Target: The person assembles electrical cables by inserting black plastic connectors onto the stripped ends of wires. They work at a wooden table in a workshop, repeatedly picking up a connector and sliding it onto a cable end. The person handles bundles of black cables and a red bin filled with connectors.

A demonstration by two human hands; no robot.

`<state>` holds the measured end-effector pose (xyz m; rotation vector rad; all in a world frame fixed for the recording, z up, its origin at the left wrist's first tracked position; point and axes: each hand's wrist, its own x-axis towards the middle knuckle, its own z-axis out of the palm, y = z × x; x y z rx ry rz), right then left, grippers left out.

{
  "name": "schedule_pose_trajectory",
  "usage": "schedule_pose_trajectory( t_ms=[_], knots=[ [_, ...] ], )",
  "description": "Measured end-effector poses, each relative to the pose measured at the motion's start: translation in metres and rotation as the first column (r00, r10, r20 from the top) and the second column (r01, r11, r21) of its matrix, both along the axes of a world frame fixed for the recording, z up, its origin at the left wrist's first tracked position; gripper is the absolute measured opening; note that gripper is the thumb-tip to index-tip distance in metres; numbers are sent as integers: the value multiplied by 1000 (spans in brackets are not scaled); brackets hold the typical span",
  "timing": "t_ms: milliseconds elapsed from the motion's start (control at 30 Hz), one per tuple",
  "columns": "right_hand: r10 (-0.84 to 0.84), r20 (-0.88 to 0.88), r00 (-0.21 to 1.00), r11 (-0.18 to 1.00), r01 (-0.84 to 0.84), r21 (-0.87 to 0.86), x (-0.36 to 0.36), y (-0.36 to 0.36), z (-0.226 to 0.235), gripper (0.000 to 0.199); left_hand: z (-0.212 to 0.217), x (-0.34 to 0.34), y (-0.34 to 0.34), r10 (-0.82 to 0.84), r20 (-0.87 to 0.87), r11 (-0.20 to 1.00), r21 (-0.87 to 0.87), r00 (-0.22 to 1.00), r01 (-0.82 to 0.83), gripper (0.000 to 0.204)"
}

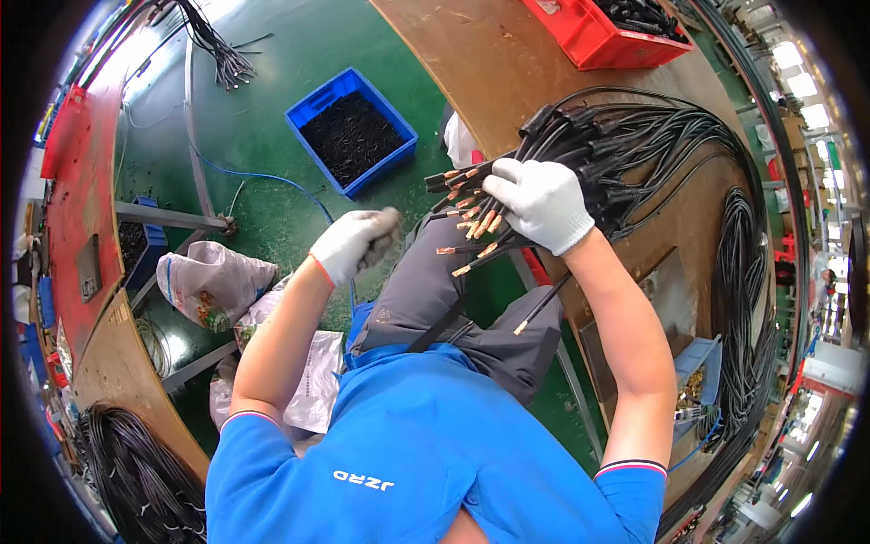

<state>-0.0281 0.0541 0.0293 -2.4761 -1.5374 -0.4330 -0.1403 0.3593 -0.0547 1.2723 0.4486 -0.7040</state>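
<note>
A thick bundle of black cables [625,150] lies over the right-hand table, its stripped copper ends [476,213] sticking out over my lap. My right hand [541,201], in a white knitted glove, is closed round the cables close behind these bare ends. A single cable end [535,308] hangs lower, apart from the others. My left hand [352,245], gloved in white with darkened fingertips, is in the air over my left thigh, apart from the bundle. Its fingers are smeared by motion, so their grip and anything in them cannot be made out.
A blue crate [412,136] of small black pieces stands on the green floor ahead. On the wooden table [471,54] sits a red bin [625,50] of black parts. A blue tray [711,363] with brass-coloured pieces is at right. White sacks [213,281] lie left; coiled cables [743,281] hang at right.
</note>
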Motion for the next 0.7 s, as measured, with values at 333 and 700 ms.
schedule_pose_trajectory(
  t_ms=[333,700],
  knots=[
    [-97,101,990,995,99,-19,-10,-4,5,25,-4,107,44,85,495,587,677,865,-445,67],
    [74,-330,941,988,-24,154,12,-14,18,49,46,57,-69,-689,641,483,754,338,-445,26]
  ],
)
